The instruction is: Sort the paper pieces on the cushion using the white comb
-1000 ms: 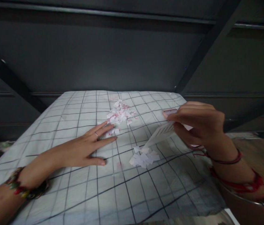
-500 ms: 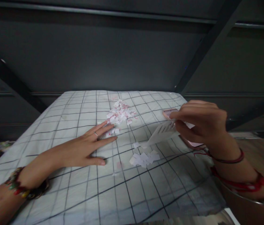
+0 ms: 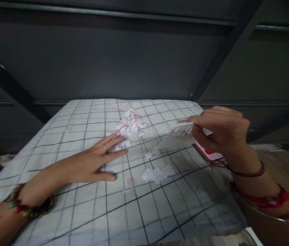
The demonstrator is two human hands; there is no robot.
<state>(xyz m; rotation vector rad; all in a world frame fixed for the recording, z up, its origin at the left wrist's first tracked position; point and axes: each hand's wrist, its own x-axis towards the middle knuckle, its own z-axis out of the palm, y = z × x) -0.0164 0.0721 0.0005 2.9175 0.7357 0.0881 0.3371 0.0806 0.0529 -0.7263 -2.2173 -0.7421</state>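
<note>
My left hand (image 3: 95, 162) lies flat on the checked cloth with its fingers spread. Its fingertips reach the near side of a loose pile of white and pinkish paper scraps (image 3: 131, 123). In my right hand (image 3: 218, 131) is a flat white slotted piece (image 3: 171, 139), pinched at its slotted upper end and tilted. Its lower edge meets the cloth beside a couple of small white paper bits (image 3: 149, 155). Nearer to me lies a small cluster of white paper squares (image 3: 157, 173). A pink-edged phone (image 3: 206, 153) rests beneath my right hand, partly hidden by it.
The white cloth (image 3: 83, 212) with dark grid lines covers the raised surface. Behind it stands a dark panelled wall (image 3: 119, 61) with metal bars. Wooden floor (image 3: 288, 177) shows at the right. A few blurred items lie low at the left edge.
My right hand has tipped the white slotted piece, so its slots now face differently, and its lower edge has shifted slightly left and away from me. My left hand stays put.
</note>
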